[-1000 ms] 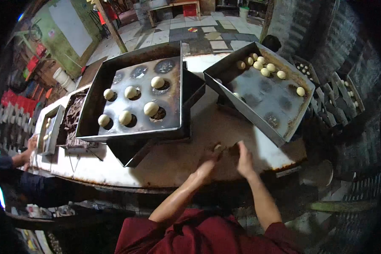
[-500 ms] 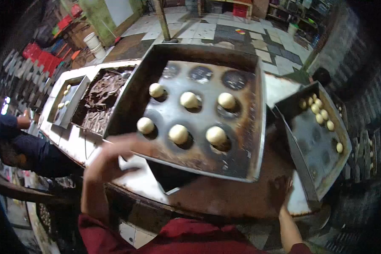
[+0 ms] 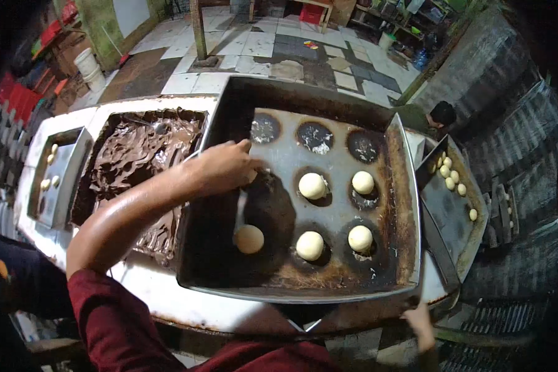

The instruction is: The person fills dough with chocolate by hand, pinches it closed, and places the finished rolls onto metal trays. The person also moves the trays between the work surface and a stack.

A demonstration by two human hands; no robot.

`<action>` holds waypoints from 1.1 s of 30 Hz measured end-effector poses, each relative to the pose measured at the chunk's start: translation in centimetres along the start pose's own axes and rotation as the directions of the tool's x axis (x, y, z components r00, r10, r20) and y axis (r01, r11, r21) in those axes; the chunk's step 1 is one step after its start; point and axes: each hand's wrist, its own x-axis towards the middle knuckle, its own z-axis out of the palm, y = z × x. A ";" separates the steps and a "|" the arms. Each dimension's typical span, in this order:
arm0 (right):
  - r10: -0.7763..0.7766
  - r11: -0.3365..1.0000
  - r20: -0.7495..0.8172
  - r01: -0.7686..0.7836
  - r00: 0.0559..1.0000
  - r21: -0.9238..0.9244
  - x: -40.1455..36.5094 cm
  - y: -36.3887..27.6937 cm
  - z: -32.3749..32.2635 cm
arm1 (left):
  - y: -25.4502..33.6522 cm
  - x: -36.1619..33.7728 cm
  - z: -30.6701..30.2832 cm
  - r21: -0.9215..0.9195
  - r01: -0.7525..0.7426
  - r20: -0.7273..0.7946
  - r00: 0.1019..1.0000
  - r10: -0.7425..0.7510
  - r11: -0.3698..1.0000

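Observation:
A large dark metal tray (image 3: 301,290) holds several round pale dough balls, among them one (image 3: 312,185) near the middle and one (image 3: 249,239) at the front left, in shadow. My left hand (image 3: 226,166) reaches over the tray's left part, its fingers bent together above the middle row; a small pale bit shows at the fingertips, but what they hold is hidden. My right hand (image 3: 419,317) is low at the right, near the tray's front right corner; it is blurred and its fingers are unclear.
A pan of brown, glossy cream (image 3: 146,146) stands left of the tray, with a smaller tray (image 3: 61,180) of dough balls farther left. Another tray (image 3: 451,220) with dough balls lies at the right. A person (image 3: 431,116) is behind it. A wooden post (image 3: 198,31) rises behind the table.
My left hand has moved up and right over the large tray, covering the left ball of the middle row. The view has shifted, and my right hand appears lower.

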 end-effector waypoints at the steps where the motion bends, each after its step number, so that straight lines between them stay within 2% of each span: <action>1: -0.141 0.951 -0.078 0.157 0.987 0.265 -1.3 -1.6 -2.5 | -0.1 -0.7 0.8 0.029 0.049 -0.041 0.998 -0.048 0.998; 2: -0.467 0.874 -0.146 0.480 0.872 0.074 -2.1 -4.3 -5.6 | -0.1 -1.4 1.6 0.052 0.102 -0.079 0.992 -0.098 0.993; 3: -0.516 0.792 -0.135 0.531 0.846 0.301 -6.2 -11.0 -8.0 | 0.6 -1.4 1.3 0.152 0.137 -0.035 0.990 -0.133 0.979; 4: -0.650 0.683 -0.188 0.674 0.737 0.281 -8.1 -15.2 -10.0 | 0.9 -1.2 1.9 0.126 0.155 -0.144 0.980 -0.136 0.980; 5: -0.710 0.620 -0.171 0.722 0.683 0.308 -9.9 -20.3 -10.9 | 0.4 -0.1 3.3 0.161 0.135 -0.137 0.984 -0.114 0.978; 6: -0.907 0.387 -0.137 0.916 0.399 0.103 -8.8 -24.7 -10.9 | 0.1 0.9 4.3 0.193 0.120 -0.130 0.987 -0.096 0.974; 7: -0.879 0.457 -0.101 0.883 0.466 0.105 -9.4 -29.7 -9.9 | 1.2 0.5 3.3 0.174 0.179 -0.155 0.976 -0.153 0.968; 8: -0.938 0.346 0.027 0.935 0.345 0.080 -9.8 -35.1 -8.0 | 1.3 0.4 3.5 0.175 0.193 -0.168 0.972 -0.164 0.965; 9: -0.947 0.285 0.136 0.957 0.290 -0.060 -8.5 -39.5 -6.4 | 1.1 0.7 4.1 0.164 0.188 -0.162 0.973 -0.162 0.968; 10: -0.976 0.149 0.144 0.985 0.160 -0.085 -5.7 -42.9 -3.7 | 1.0 0.8 4.2 0.159 0.183 -0.154 0.975 -0.159 0.970; 11: -0.979 0.086 0.168 0.980 0.116 -0.178 -3.2 -45.8 -1.1 | 1.4 0.6 4.2 0.091 0.227 -0.225 0.953 -0.202 0.970; 12: -0.974 0.066 0.196 0.966 0.117 -0.249 -1.1 -47.8 1.6 | 1.5 0.7 4.5 0.109 0.233 -0.226 0.953 -0.204 0.966; 14: -0.902 0.007 0.379 0.885 0.206 -0.465 1.4 -49.3 6.0 | 1.5 0.8 5.1 0.016 0.261 -0.347 0.907 -0.239 0.965; 16: -0.888 0.106 0.342 0.859 0.309 -0.501 1.1 -47.7 7.4 | 1.7 -0.3 1.6 -0.330 0.292 -0.218 0.902 -0.373 0.898; 17: -0.899 0.148 0.334 0.914 0.284 -0.378 3.2 -47.8 7.3 | 2.4 -2.2 0.7 -0.623 0.114 -0.277 0.893 -0.355 0.774; 18: -0.978 0.133 0.096 0.907 0.186 -0.400 0.8 -45.6 6.0 | 4.0 -4.8 -1.1 -0.827 -0.093 -0.337 0.871 -0.358 0.554; 19: -0.998 0.056 -0.025 0.957 0.051 -0.283 -2.0 -43.4 4.1 | 6.5 -6.8 -2.1 -0.951 -0.235 -0.300 0.862 -0.408 0.202; 20: -0.991 -0.025 -0.127 0.991 -0.042 -0.133 -5.7 -40.5 2.3 | 9.3 -8.4 -1.9 -0.917 -0.359 -0.252 0.860 -0.444 -0.173; 21: -0.986 0.090 -0.138 0.996 0.089 -0.001 -10.2 -37.0 0.4 | 12.0 -9.1 -0.2 -0.797 -0.522 -0.367 0.818 -0.444 -0.303; 22: -0.976 0.066 -0.200 0.989 0.092 0.131 -13.0 -33.0 -0.3 | 15.0 -10.0 1.0 -0.733 -0.573 -0.408 0.802 -0.437 -0.368; 23: -0.972 -0.047 -0.235 0.986 -0.008 0.159 -15.2 -28.9 -0.7 | 18.7 -10.0 2.6 -0.683 -0.594 -0.388 0.788 -0.478 -0.425; 24: -0.931 -0.263 -0.260 0.965 -0.257 -0.014 -15.8 -25.4 -0.9 | 22.3 -10.0 4.1 -0.626 -0.617 -0.367 0.773 -0.518 -0.476; 25: -0.887 -0.370 -0.285 0.928 -0.363 -0.031 -16.4 -22.0 -0.1 | 26.0 -9.1 5.5 -0.508 -0.649 -0.369 0.758 -0.538 -0.566; 26: -0.900 -0.321 -0.303 0.947 -0.314 -0.028 -17.7 -18.7 0.7 | 29.5 -8.4 6.6 -0.475 -0.654 -0.309 0.750 -0.585 -0.589; 27: -0.899 -0.344 -0.296 0.939 -0.323 0.020 -16.8 -15.7 1.8 | 32.7 -7.9 7.7 -0.453 -0.643 -0.293 0.762 -0.578 -0.618; 28: -0.920 -0.313 -0.271 0.946 -0.282 0.082 -16.8 -13.4 2.3 | 35.4 -7.1 8.7 -0.429 -0.638 -0.286 0.767 -0.574 -0.639; 29: -0.894 -0.327 -0.326 0.945 -0.307 0.006 -16.0 -11.4 3.3 | 37.7 -6.2 10.0 -0.395 -0.655 -0.324 0.756 -0.569 -0.645; 30: -0.873 -0.341 -0.378 0.940 -0.307 0.024 -15.3 -9.3 4.0 | 39.7 -6.0 10.7 -0.401 -0.656 -0.318 0.754 -0.575 -0.639; 32: -0.848 -0.390 -0.368 0.919 -0.382 -0.056 -14.3 -5.4 4.2 | 43.1 -6.1 11.7 -0.210 -0.626 -0.363 0.763 -0.535 -0.751; 33: -0.851 -0.393 -0.365 0.919 -0.377 -0.032 -13.9 -3.9 4.5 | 44.5 -6.3 12.2 -0.253 -0.657 -0.379 0.743 -0.552 -0.710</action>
